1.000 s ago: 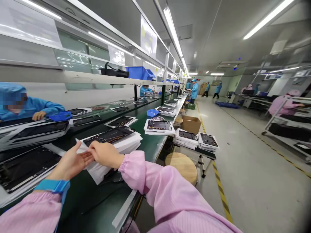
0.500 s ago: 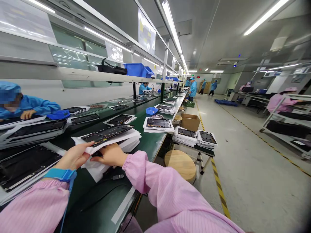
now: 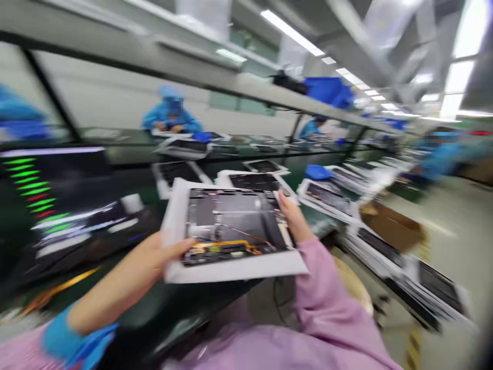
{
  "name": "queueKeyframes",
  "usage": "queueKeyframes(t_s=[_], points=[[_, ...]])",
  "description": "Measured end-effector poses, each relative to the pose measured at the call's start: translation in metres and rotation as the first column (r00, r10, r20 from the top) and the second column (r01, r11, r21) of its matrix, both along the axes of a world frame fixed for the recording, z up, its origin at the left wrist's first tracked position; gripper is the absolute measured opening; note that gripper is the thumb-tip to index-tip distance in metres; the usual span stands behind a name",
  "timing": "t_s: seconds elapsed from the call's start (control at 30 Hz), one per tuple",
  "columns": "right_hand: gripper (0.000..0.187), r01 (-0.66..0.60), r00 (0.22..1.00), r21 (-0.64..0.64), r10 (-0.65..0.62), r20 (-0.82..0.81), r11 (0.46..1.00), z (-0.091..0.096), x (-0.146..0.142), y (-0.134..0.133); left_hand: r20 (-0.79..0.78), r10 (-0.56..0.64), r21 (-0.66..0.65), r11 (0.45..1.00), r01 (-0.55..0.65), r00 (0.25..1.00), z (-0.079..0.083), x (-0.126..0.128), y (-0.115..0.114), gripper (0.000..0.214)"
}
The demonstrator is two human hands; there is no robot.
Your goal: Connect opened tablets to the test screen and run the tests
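Between my two hands is a white tray [image 3: 239, 269] carrying an opened dark tablet-like panel [image 3: 233, 220] with yellow and orange wiring along its near edge. My left hand [image 3: 164, 257] grips the tray's left near corner, thumb on top. My right hand [image 3: 293, 218] holds its right edge, fingers closed against the panel's side. The tray is lifted above the green bench [image 3: 127, 303] in front of me. The picture is smeared by motion.
More white trays with dark panels [image 3: 327, 198] lie along the bench to the right, with a blue bin [image 3: 318, 171] among them. A screen with green and red bars [image 3: 31, 187] stands at left. A person in blue [image 3: 171, 115] works across the line. A cardboard box [image 3: 393, 226] sits at right.
Both hands have lifted the top tray and panel off the stack and brought it toward me. My view has swung left and down, blurring everything.
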State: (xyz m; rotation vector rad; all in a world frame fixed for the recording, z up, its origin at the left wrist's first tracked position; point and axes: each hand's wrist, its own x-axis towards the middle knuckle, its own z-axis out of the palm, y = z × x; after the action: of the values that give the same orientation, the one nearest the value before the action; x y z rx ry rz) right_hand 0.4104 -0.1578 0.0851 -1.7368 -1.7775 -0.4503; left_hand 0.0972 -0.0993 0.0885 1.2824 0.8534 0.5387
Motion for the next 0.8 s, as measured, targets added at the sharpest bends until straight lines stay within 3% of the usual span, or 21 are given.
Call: queueKeyframes(t_s=[0.03,0.07,0.13,0.17,0.2,0.23,0.3,0.37,0.4,0.43,0.5,0.6,0.7,0.8], points=[[0.049,-0.095,0.971,-0.01,0.09,-0.219,0.995,-0.005,-0.002,0.007,-0.004,-0.023,0.025,0.999,0.024,1.0,-0.006,-0.011,0.001,0.054],[0.042,-0.178,0.858,-0.027,0.142,-0.493,0.984,-0.01,-0.004,0.014,-0.027,-0.015,0.063,0.998,0.017,1.0,-0.011,-0.024,0.005,0.054],[0.025,-0.283,0.431,-0.083,0.049,-0.901,0.956,-0.018,-0.009,0.024,-0.149,0.151,0.264,0.959,-0.107,0.977,-0.025,-0.055,0.022,0.057],[0.024,-0.312,0.247,-0.125,-0.047,-0.968,0.942,-0.021,-0.012,0.026,-0.228,0.273,0.419,0.894,-0.159,0.934,-0.032,-0.072,0.032,0.056],[0.025,-0.337,0.151,-0.174,-0.129,-0.98,0.925,-0.024,-0.017,0.026,-0.311,0.39,0.586,0.797,-0.148,0.867,-0.039,-0.088,0.041,0.052],[0.025,-0.364,0.114,-0.217,-0.188,-0.976,0.906,-0.025,-0.023,0.026,-0.397,0.475,0.717,0.695,-0.058,0.786,-0.046,-0.101,0.05,0.048],[0.023,-0.439,0.117,-0.279,-0.253,-0.96,0.854,-0.03,-0.04,0.027,-0.551,0.563,0.808,0.545,0.225,0.617,-0.058,-0.117,0.064,0.035],[0.024,-0.525,0.143,-0.319,-0.288,-0.947,0.789,-0.039,-0.059,0.033,-0.634,0.587,0.773,0.492,0.4,0.504,-0.064,-0.121,0.075,0.015],[0.025,-0.56,0.148,-0.326,-0.295,-0.944,0.762,-0.044,-0.069,0.038,-0.639,0.591,0.769,0.489,0.411,0.493,-0.064,-0.121,0.078,0.015],[0.026,-0.588,0.144,-0.326,-0.301,-0.943,0.74,-0.051,-0.077,0.044,-0.625,0.585,0.78,0.501,0.375,0.517,-0.063,-0.12,0.081,0.017],[0.026,-0.627,0.115,-0.319,-0.321,-0.94,0.711,-0.063,-0.092,0.056,-0.558,0.522,0.791,0.571,0.223,0.645,-0.058,-0.119,0.083,0.017],[0.025,-0.663,0.069,-0.314,-0.361,-0.93,0.68,-0.075,-0.104,0.072,-0.406,0.304,0.642,0.766,0.032,0.862,-0.052,-0.122,0.081,0.017],[0.019,-0.651,0.1,-0.332,-0.357,-0.929,0.683,-0.08,-0.106,0.083,-0.295,0.093,0.401,0.915,0.035,0.951,-0.052,-0.125,0.076,0.023],[0.026,-0.626,0.15,-0.35,-0.332,-0.931,0.697,-0.086,-0.104,0.089,-0.266,-0.015,0.298,0.949,0.098,0.964,-0.057,-0.127,0.073,0.026]])
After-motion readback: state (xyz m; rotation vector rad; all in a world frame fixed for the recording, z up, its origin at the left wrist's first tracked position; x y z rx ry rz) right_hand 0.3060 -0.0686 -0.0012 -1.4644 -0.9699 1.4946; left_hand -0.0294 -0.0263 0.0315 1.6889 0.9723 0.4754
